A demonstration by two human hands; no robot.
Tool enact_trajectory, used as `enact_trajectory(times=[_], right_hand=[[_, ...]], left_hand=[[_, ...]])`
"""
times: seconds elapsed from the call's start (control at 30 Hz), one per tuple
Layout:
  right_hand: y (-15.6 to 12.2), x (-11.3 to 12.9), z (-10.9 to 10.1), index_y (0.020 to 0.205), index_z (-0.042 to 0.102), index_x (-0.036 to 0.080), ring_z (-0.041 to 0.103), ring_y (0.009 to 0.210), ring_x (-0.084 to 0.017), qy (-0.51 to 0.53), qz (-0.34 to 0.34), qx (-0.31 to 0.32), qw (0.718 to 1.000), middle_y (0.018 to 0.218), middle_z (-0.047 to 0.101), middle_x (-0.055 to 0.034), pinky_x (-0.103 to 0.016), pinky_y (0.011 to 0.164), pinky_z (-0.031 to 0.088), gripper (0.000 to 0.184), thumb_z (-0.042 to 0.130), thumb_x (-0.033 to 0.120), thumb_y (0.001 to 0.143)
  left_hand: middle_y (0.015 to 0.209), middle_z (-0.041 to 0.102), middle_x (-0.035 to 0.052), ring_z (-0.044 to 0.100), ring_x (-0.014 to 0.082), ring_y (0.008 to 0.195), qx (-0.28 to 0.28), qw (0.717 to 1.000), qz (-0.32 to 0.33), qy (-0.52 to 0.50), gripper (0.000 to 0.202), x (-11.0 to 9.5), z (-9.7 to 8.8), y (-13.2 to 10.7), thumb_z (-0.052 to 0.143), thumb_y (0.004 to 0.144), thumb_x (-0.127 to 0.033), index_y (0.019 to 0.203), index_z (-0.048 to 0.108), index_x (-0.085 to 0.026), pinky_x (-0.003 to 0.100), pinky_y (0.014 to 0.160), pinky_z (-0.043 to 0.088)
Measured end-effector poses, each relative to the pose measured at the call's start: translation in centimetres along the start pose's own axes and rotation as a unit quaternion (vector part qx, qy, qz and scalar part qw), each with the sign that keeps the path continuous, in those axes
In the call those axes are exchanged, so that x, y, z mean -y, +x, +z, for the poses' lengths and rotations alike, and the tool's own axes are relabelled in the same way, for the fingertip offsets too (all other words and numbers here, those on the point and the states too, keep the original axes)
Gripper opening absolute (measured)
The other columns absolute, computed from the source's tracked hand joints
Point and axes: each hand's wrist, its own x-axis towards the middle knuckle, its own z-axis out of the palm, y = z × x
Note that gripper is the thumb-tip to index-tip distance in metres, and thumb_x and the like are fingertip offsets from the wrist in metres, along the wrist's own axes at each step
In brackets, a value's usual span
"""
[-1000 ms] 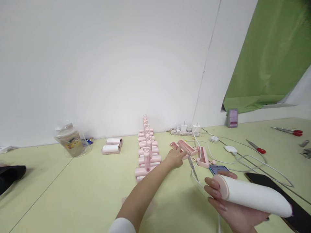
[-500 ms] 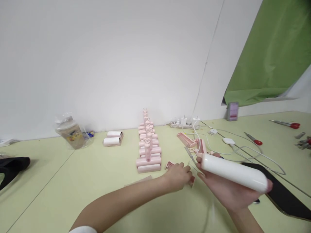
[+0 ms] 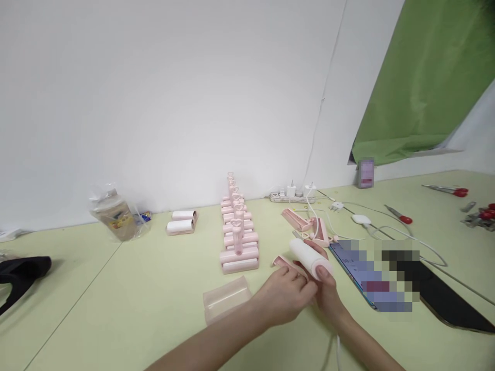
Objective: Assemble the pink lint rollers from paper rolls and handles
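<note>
My right hand (image 3: 328, 293) is closed around a white lint roller roll (image 3: 307, 255), its thumb pressed on the pink end. Close beside it, my left hand (image 3: 288, 291) grips a pink lint roller holder (image 3: 284, 261), one end of which sticks out past the fingers. The two hands nearly touch, and the left fingers partly hide the holder. A clear plastic cover (image 3: 226, 299) lies on the table just left of my left forearm. Behind the roll shows a small grey blade-like tip (image 3: 297, 235); whether my right hand touches it I cannot tell.
Several pink lint rollers (image 3: 240, 252) stand in a row toward the wall, with two white rolls (image 3: 181, 225) left of them. Pink parts (image 3: 319, 232), white cables, a power strip (image 3: 293, 198), a phone (image 3: 363, 278) and a black flat object (image 3: 444, 299) lie rightward.
My right hand has drawn the white roll left and turned it, close to my left hand. The left hand has raised the pink holder slightly. The phone and clear cover now show more.
</note>
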Motion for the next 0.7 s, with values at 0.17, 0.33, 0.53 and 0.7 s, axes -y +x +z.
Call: enact_trajectory(times=[0.17,0.33,0.53,0.7], right_hand=[[1.0,1.8,0.3,0.106,0.053,0.025,0.048,0.104,-0.03,0.038,-0.042,-0.07,0.996,0.118,0.051,-0.0071,-0.042,0.077,0.046,0.057,0.052,0.058,0.06],[1.3,2.6,-0.6,0.106,0.051,0.028,0.05,0.1,-0.03,0.058,-0.048,-0.063,0.995,0.114,0.052,-0.007,-0.047,0.075,0.046,0.052,0.045,0.059,0.065],[0.6,2.8,-0.1,0.113,0.042,0.029,0.055,0.087,-0.027,-0.071,-0.057,0.166,0.982,0.109,0.047,-0.0086,-0.041,0.074,0.047,0.07,0.057,0.067,0.057],[-0.6,3.4,2.7,0.118,0.036,0.029,0.053,0.086,-0.024,-0.163,-0.111,0.321,0.926,0.113,0.042,-0.0082,-0.032,0.068,0.047,0.076,0.054,0.071,0.058]], left_hand=[[0.085,0.059,0.0038,0.055,0.0173,0.082,-0.105,0.855,-0.268,-0.431,0.014,-0.8,-4.0,-1.4,0.05,0.08,-0.027,0.091,0.05,-0.018,0.03,0.075,0.042],[0.064,0.049,-0.0029,0.055,0.0143,0.052,-0.197,0.511,-0.421,-0.724,0.035,-1.3,-3.9,-2.7,0.048,0.078,-0.048,0.097,0.043,-0.019,0.029,0.049,0.046],[0.069,0.053,-0.0001,0.05,0.0097,0.048,-0.282,0.34,-0.494,-0.749,0.026,-1.1,-3.7,-2.9,0.042,0.084,-0.041,0.095,0.042,-0.017,0.023,0.046,0.042],[0.065,0.05,-0.0014,0.048,0.0085,0.048,-0.325,0.281,-0.485,-0.762,0.024,-0.8,-3.4,-2.9,0.038,0.087,-0.037,0.094,0.045,-0.015,0.022,0.049,0.041]])
